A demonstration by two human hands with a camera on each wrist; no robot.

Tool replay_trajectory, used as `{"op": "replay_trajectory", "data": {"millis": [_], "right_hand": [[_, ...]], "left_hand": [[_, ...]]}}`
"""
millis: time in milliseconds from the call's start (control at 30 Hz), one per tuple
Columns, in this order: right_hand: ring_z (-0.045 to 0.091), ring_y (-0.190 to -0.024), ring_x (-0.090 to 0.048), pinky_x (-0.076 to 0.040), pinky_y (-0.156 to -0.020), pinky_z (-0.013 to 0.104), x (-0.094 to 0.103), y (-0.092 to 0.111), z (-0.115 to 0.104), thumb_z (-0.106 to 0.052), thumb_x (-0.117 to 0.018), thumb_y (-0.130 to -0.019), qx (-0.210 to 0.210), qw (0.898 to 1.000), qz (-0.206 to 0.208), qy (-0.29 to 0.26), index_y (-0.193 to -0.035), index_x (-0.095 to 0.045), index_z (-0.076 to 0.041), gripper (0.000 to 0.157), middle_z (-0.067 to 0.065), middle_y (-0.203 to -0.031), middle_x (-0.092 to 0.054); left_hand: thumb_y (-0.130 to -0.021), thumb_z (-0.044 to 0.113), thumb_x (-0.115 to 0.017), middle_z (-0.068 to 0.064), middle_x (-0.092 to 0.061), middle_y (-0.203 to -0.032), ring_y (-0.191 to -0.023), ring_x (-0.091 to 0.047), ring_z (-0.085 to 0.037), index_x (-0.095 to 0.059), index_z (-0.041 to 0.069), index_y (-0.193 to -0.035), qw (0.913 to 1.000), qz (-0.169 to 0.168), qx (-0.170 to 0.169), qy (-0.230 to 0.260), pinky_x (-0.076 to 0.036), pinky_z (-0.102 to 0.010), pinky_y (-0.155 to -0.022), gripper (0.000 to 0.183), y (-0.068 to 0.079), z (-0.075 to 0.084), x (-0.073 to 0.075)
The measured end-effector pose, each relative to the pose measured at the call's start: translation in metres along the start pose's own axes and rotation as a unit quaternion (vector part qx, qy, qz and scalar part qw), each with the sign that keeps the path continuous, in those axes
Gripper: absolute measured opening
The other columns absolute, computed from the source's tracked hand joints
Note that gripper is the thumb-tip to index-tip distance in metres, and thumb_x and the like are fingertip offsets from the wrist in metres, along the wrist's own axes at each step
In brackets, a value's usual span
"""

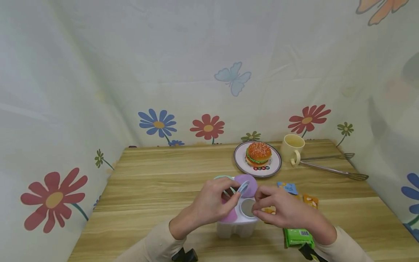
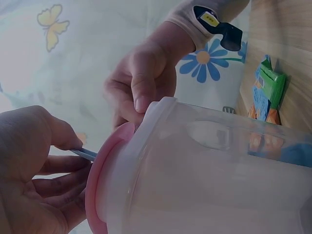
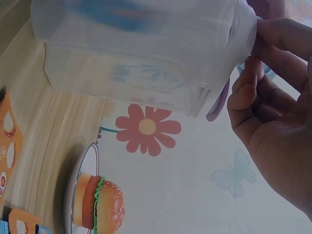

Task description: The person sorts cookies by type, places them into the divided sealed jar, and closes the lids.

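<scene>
A whitish translucent container (image 1: 236,230) with several round openings stands on the table. My left hand (image 1: 212,200) pinches a light blue lid (image 1: 243,187) between thumb and fingers, above the container. Purple (image 1: 251,190) and pink (image 1: 230,217) lids cover two openings; a green lid (image 1: 220,177) shows only partly behind the left hand. My right hand (image 1: 288,209) is at the uncovered round opening (image 1: 247,207), its fingers bent and touching the rim. Whether anything lies between those fingertips is hidden. Through the wall in the right wrist view, a blurred blue-and-red shape (image 3: 117,14) shows inside the container.
Beyond the container, a plate (image 1: 240,160) bears a toy hamburger (image 1: 258,153). A yellow mug (image 1: 289,151) and two whisks (image 1: 327,169) lie to its right. Several small packets, including a blue one (image 1: 288,188) and a green one (image 1: 298,237), lie around the right hand.
</scene>
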State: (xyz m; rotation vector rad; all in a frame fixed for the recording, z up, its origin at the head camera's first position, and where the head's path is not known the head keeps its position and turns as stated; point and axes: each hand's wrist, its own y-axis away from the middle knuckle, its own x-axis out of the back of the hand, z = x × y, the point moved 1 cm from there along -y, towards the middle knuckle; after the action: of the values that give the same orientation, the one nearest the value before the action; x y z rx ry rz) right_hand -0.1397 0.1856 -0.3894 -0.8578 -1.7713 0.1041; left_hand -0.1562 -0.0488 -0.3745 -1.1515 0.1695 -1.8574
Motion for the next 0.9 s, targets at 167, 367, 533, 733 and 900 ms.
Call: {"op": "replay_trajectory", "data": {"millis": [167, 367, 533, 733, 900], "right_hand": [[0.001, -0.079, -0.052, -0.047, -0.066, 0.013, -0.001, 0.002, 0.001, -0.014, -0.073, -0.087, -0.016, 1.0, 0.003, -0.005, -0.093, -0.072, -0.026, 0.013, -0.012, -0.092, -0.054], [0.0, -0.079, -0.057, -0.051, -0.066, 0.018, 0.001, 0.003, 0.002, -0.013, -0.072, -0.087, -0.035, 0.999, 0.019, -0.019, -0.097, -0.069, -0.028, 0.018, -0.013, -0.094, -0.06], [-0.001, -0.079, -0.058, -0.052, -0.064, 0.018, 0.005, 0.005, 0.008, -0.012, -0.073, -0.087, -0.063, 0.997, 0.036, -0.015, -0.098, -0.07, -0.025, 0.018, -0.012, -0.096, -0.066], [-0.001, -0.074, -0.057, -0.053, -0.061, 0.021, 0.013, 0.011, 0.021, -0.008, -0.074, -0.085, -0.094, 0.993, 0.069, -0.003, -0.098, -0.07, -0.02, 0.018, -0.01, -0.091, -0.069], [0.002, -0.075, -0.06, -0.055, -0.061, 0.025, 0.02, 0.015, 0.027, -0.004, -0.074, -0.083, -0.104, 0.991, 0.087, -0.005, -0.099, -0.069, -0.02, 0.023, -0.003, -0.089, -0.07]], "left_hand": [[-0.087, 0.011, -0.069, -0.002, -0.068, -0.089, -0.071, -0.063, -0.003, -0.068, 0.007, -0.099, 0.9999, -0.004, 0.009, 0.002, -0.051, -0.008, -0.06, 0.013, 0.0, -0.001, -0.001], [-0.087, 0.012, -0.069, -0.002, -0.068, -0.089, -0.071, -0.062, -0.003, -0.068, 0.007, -0.099, 0.9999, -0.008, 0.013, -0.001, -0.051, -0.008, -0.06, 0.013, 0.0, -0.002, -0.001], [-0.086, 0.01, -0.07, -0.002, -0.068, -0.087, -0.071, -0.063, -0.003, -0.068, 0.006, -0.095, 0.9999, -0.008, 0.011, 0.002, -0.052, -0.009, -0.06, 0.009, 0.0, -0.002, 0.0], [-0.086, 0.008, -0.07, -0.002, -0.067, -0.085, -0.072, -0.063, -0.003, -0.068, 0.006, -0.091, 0.9999, -0.004, 0.009, 0.012, -0.053, -0.01, -0.061, 0.006, 0.0, -0.001, 0.0], [-0.086, 0.008, -0.07, -0.002, -0.067, -0.086, -0.072, -0.064, -0.004, -0.067, 0.007, -0.09, 0.9999, -0.003, 0.007, 0.013, -0.052, -0.009, -0.061, 0.005, 0.0, -0.001, 0.0]]}}
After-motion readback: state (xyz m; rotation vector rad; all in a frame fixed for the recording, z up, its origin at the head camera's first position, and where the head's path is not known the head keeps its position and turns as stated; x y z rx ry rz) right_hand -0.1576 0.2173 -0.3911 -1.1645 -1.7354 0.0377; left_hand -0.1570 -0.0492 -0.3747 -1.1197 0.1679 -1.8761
